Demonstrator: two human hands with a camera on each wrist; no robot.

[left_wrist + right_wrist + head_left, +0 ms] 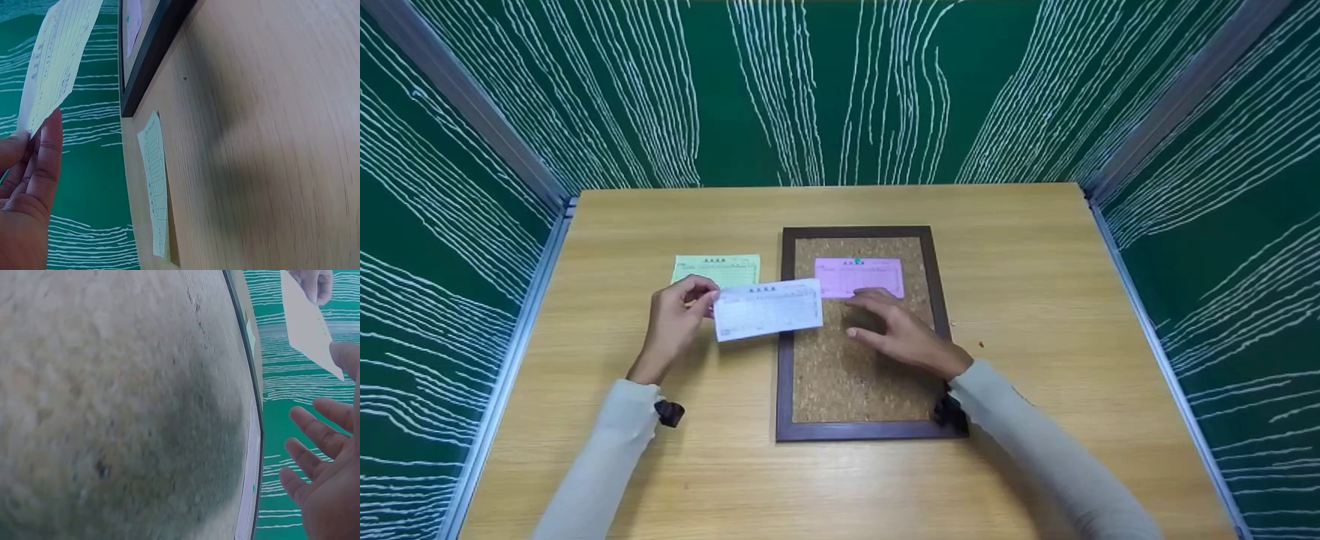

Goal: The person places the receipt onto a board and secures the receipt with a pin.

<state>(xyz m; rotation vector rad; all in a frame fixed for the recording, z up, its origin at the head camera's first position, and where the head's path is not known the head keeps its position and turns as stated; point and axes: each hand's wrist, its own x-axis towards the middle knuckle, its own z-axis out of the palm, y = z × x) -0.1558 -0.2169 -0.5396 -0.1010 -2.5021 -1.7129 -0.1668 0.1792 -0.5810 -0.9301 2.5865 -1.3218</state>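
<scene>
My left hand (679, 319) pinches a white printed form slip (769, 309) by its left edge, thumb against fingers, and holds it above the table. The slip's right end reaches over the frame of a corkboard (840, 375). Over the board, my right hand (904, 334) is apart from the slip with its fingers spread, holding nothing; the right wrist view shows its fingers (315, 430) loosely extended. A pink slip (859, 277) lies on the upper part of the board, with a green pushpin (857, 261) at its top edge.
A green slip (717, 268) lies on the wooden table (607, 247), left of the board and partly covered by the white one. Small brown specks (980, 344) lie right of the board. Green walls (840, 90) with white wavy lines stand around the table.
</scene>
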